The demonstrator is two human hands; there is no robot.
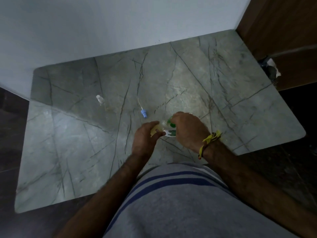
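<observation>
The left hand point(145, 137) grips the body of the labelled bottle point(170, 132) near the front edge of the marble table point(68, 152), the right hand point(188, 130) curled over its top, a blue pump point(143, 114) lying just beyond

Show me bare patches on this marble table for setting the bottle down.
Widest bare stretch of the marble table: the near left corner, left of the left hand. Also bare: the far right, between the right hand and the wooden panel. Crowded: the middle, where both hands grip the bottle, blue pump and small clear cap beyond.
</observation>
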